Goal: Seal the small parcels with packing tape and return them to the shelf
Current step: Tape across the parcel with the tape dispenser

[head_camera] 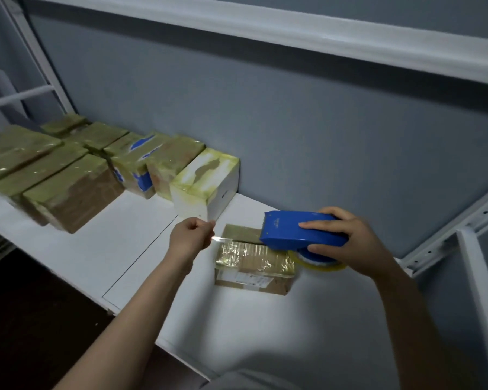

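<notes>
A small brown cardboard parcel (254, 266) lies on the white shelf board (152, 249), its top covered in shiny clear tape. My right hand (347, 240) grips a blue tape dispenser (296, 229) over the parcel's right end, with the yellowish tape roll (319, 263) showing beneath it. My left hand (190, 237) pinches the free end of the clear tape strip (219, 239), pulled out to the left of the parcel's top.
Several taped parcels stand in rows at the back left, among them a white box (209, 184) and a brown box (74, 192). A grey wall (293, 122) rises behind. White metal rack posts (479, 277) stand at the right; dark floor lies below the board's front edge.
</notes>
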